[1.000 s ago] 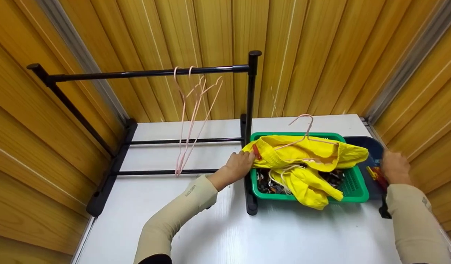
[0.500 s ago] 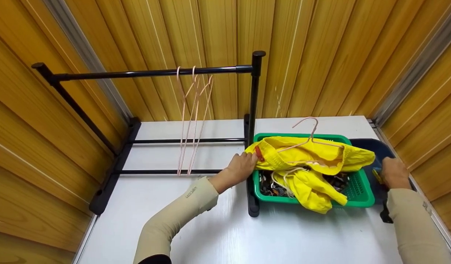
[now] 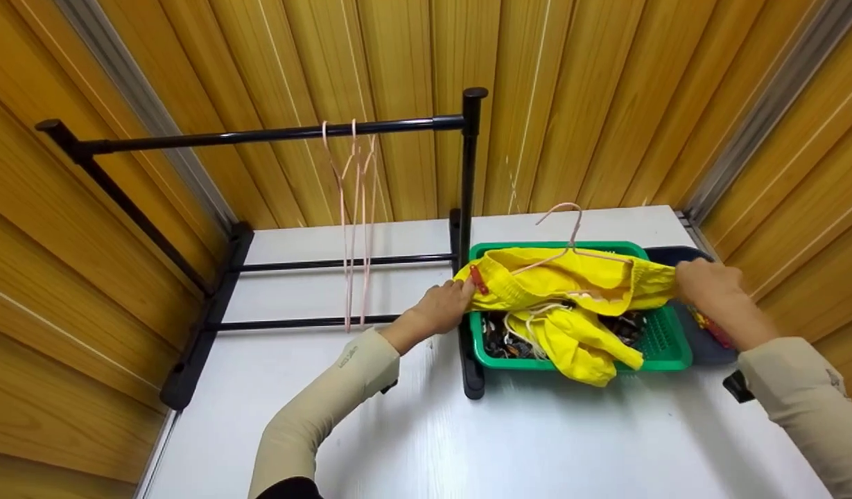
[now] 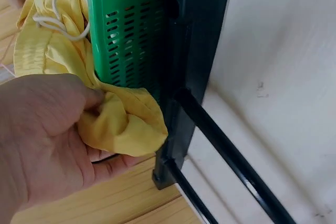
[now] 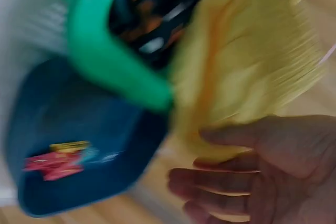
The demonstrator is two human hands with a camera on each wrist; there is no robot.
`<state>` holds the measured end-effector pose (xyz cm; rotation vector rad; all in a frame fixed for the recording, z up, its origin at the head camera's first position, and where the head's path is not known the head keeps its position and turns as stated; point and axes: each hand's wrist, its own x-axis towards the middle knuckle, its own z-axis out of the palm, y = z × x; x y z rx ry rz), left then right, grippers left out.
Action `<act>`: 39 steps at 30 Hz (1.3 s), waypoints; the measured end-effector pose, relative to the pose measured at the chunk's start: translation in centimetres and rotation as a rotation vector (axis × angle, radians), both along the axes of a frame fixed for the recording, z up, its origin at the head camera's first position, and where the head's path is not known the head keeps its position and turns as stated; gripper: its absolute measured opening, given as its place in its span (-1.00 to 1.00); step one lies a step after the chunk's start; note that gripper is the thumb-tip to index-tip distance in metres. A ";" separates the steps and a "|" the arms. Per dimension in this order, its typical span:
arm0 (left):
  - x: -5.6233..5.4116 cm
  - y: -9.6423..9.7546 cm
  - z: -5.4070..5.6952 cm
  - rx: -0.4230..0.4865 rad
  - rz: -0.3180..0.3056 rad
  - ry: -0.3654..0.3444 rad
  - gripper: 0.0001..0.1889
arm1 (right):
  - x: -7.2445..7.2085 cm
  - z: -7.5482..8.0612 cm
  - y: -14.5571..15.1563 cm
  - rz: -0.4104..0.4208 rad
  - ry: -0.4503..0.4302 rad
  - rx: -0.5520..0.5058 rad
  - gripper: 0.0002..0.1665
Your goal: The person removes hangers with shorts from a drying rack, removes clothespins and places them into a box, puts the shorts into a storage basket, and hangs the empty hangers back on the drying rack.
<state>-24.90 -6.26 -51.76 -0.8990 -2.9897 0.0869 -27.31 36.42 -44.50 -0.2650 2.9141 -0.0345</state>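
Observation:
A yellow drawstring garment (image 3: 564, 277) with a gathered band lies across a green basket (image 3: 679, 364). A pink hanger (image 3: 571, 225) runs inside its opening, hook pointing up. My left hand (image 3: 445, 307) pinches the garment's left end between thumb and fingers. Close by on the cloth sits a red clothespin (image 3: 477, 279). At the garment's right end is my right hand (image 3: 717, 287). In the blurred right wrist view, its thumb lies over the cloth edge, and its loosely extended fingers (image 5: 226, 182) are below. A white drawstring (image 4: 65, 24) hangs from the garment.
A black clothes rack (image 3: 273, 136) stands on the left, with several pink hangers (image 3: 356, 229) on its bar. Right of the basket, a dark blue bin (image 5: 105, 192) contains red, yellow and blue clothespins (image 5: 60, 163). Small dark items (image 3: 502, 339) fill part of the basket. Wood-look panels (image 3: 398, 69) stand behind.
My right hand has moved left from the blue bin to the garment's right end. My left hand has kept its hold. The hangers on the rack have swung closer together.

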 end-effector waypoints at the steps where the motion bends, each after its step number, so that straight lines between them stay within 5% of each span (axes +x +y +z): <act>1: -0.1 -0.3 -0.1 0.033 -0.006 -0.029 -0.62 | 0.6 0.7 -1.2 0.009 0.005 0.018 -0.74; 6: -0.1 -1.6 -0.3 0.178 -0.042 -0.134 -0.70 | 3.6 3.0 -7.6 0.040 0.054 0.065 -0.55; 11: -0.3 -1.9 -0.4 0.205 -0.051 -0.104 -0.75 | 5.4 3.6 -13.3 0.178 0.183 0.053 -0.50; 21: 0.0 -1.2 -1.2 0.089 -0.044 0.085 -0.65 | 3.2 -0.9 -20.1 0.663 0.464 -0.307 -0.88; 25: 0.1 -1.1 -1.2 0.018 -0.051 0.128 -0.60 | 2.0 -2.0 -21.3 0.659 0.455 -0.371 -0.63; 30: 0.0 -0.8 -1.2 -0.037 -0.054 0.123 -0.55 | 1.1 -2.3 -22.2 0.574 0.309 -0.352 -0.49; 39: -0.5 -2.2 -1.6 0.138 -0.095 0.006 -0.71 | 0.7 -3.0 -23.4 0.585 0.272 -0.357 -0.52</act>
